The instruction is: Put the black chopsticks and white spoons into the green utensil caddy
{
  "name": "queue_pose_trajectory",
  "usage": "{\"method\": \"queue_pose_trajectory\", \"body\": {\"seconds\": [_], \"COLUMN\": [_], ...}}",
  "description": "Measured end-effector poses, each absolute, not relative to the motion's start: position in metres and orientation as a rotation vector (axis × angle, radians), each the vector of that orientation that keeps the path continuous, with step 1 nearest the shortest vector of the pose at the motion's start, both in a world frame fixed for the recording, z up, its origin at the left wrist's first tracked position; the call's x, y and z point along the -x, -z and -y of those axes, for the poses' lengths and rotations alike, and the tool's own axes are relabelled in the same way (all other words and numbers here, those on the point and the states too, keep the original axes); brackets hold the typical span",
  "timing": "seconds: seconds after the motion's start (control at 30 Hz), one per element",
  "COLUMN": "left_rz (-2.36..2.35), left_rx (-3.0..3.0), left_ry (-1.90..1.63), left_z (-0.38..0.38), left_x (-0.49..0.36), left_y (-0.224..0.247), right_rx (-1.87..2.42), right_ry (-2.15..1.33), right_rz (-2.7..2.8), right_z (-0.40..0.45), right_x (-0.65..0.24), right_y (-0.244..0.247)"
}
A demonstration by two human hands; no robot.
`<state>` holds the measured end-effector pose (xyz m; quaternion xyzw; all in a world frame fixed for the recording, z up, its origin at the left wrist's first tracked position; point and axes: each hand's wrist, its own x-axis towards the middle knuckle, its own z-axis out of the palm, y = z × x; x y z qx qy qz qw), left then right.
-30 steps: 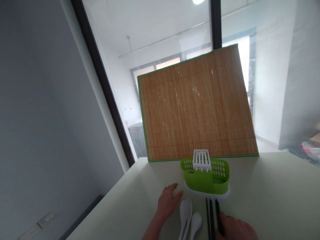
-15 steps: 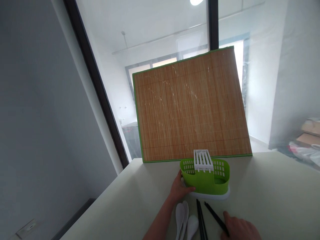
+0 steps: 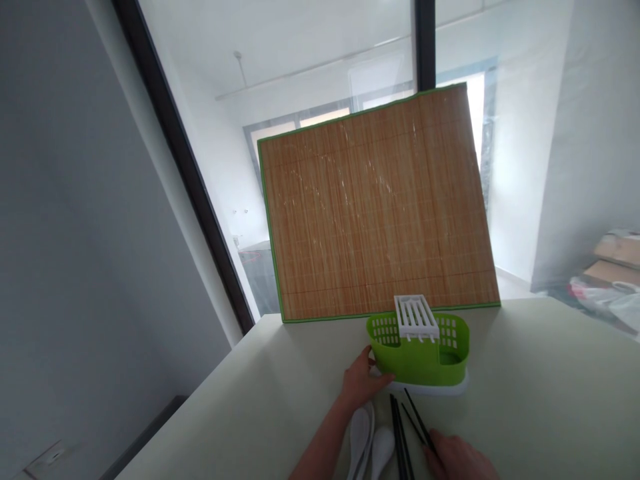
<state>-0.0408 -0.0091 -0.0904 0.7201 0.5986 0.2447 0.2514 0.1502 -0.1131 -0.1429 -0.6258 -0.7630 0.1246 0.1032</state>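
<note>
In the head view, the left hand [image 3: 361, 381] rests its fingers around the left end of the green cutlery holder [image 3: 420, 352] on the pale tabletop [image 3: 540, 400]. The right hand [image 3: 457, 460], at the bottom edge, appears to pinch one black chopstick [image 3: 419, 421]; the other chopsticks [image 3: 399, 433] lie beside the white spoons [image 3: 370, 441].

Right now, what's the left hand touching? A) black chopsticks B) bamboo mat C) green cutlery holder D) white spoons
C: the left hand is cupped against the near left side of the green cutlery holder, while the white spoons lie on the table just below it, the right hand is on the black chopsticks, and the bamboo mat stands behind, untouched.
</note>
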Motion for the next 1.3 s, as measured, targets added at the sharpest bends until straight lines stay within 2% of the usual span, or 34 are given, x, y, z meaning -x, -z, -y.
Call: {"method": "queue_pose_trajectory", "body": {"seconds": [0.1,0.2,0.3,0.4,0.47,0.73,0.87,1.03,1.13,1.3], "left_rz": [-1.659,-1.764,-1.788,-1.571,-1.378,-0.98,-0.927,-0.907,-0.87,-0.847], "left_rx": [-2.062,-2.192,-2.28,-2.298,-2.271,-2.148,-2.161,-2.15,-2.097,-2.062], "left_ry": [-0.612,-0.594,-0.829,-1.162,-1.234,-0.984,-0.898,-0.861,-0.871,-0.911], "left_z": [0.015,0.021,0.03,0.044,0.056,0.094,0.095,0.092,0.095,0.105], "left_x": [0.043,0.049,0.057,0.059,0.053,0.007,-0.001,-0.004,-0.005,-0.005], "left_y": [0.081,0.062,0.034,0.008,-0.003,-0.002,0.007,0.015,0.013,0.002], "right_rx": [1.812,1.731,1.508,1.226,1.178,0.982,1.018,1.212,1.149,0.992], "right_ry": [-0.507,-0.48,-0.449,-0.481,-0.454,0.181,0.316,-0.016,-0.215,-0.27], "right_rz": [2.24,2.209,2.101,1.968,1.889,1.985,1.944,1.955,1.959,2.035], "right_z": [0.112,0.113,0.116,0.12,0.122,0.12,0.116,0.114,0.118,0.126], "right_x": [-0.147,-0.149,-0.155,-0.162,-0.166,-0.182,-0.192,-0.193,-0.184,-0.165], "right_y": [0.142,0.139,0.127,0.102,0.085,0.071,0.069,0.07,0.076,0.078]}}
